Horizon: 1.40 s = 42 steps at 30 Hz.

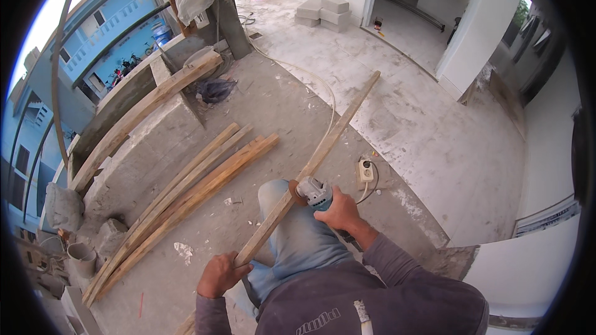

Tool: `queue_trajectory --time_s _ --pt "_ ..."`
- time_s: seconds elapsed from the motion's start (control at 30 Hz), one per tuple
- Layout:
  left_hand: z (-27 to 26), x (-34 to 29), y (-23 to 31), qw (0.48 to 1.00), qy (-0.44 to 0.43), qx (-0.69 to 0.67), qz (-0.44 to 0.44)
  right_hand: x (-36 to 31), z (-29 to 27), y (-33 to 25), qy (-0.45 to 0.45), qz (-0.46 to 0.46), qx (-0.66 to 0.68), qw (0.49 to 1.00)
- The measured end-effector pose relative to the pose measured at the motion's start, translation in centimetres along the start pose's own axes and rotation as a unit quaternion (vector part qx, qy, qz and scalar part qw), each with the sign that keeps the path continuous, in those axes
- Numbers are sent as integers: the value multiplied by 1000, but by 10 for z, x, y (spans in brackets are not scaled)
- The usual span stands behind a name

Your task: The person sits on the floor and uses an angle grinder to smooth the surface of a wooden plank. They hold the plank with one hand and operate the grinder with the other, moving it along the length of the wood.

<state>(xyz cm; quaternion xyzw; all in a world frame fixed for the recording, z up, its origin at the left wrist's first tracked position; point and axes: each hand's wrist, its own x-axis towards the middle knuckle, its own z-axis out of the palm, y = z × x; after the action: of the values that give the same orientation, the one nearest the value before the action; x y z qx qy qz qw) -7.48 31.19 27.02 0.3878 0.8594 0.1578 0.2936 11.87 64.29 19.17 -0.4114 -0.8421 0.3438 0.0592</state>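
A long wooden batten [338, 130] slants from lower left to upper right across my bent knee. My left hand [222, 276] is closed around its near end. In my right hand [343, 211] is an angle grinder [316, 192], gripped by its body. The grinder's brown disc [296, 193] lies against or just beside the batten above the knee; whether it touches, I cannot tell. Its cord runs down behind my right wrist and is partly hidden.
Several wooden battens [205, 189] lie on the concrete floor at left. A socket block [366, 171] with a plug sits right of the batten. Grey blocks [323, 12] stand at the back. A low wall with a timber beam [146, 102] borders the left side. A cable [304, 68] crosses the floor.
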Motion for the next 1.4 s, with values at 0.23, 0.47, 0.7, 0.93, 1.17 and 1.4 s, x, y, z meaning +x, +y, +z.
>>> queue_trajectory --time_s 0.23,0.47,0.7,0.93,1.17,1.4 --pt "-24 -8 -12 995 48 62 -64 -2 -15 66 5 55 145 988" --pt "-47 -83 -72 985 -9 46 -164 -23 -32 96 27 112 110 987" --pt "-67 -155 -118 941 -165 -13 -295 -29 -26 109 36 141 207 968" --pt "-26 -108 -51 968 181 141 -103 -18 -46 93 51 87 207 973" --pt "28 -12 -15 945 282 162 -33 -12 -60 31 40 -46 -63 996" --pt "67 7 -14 954 264 138 -32 -2 -50 -9 -44 -110 -205 972"
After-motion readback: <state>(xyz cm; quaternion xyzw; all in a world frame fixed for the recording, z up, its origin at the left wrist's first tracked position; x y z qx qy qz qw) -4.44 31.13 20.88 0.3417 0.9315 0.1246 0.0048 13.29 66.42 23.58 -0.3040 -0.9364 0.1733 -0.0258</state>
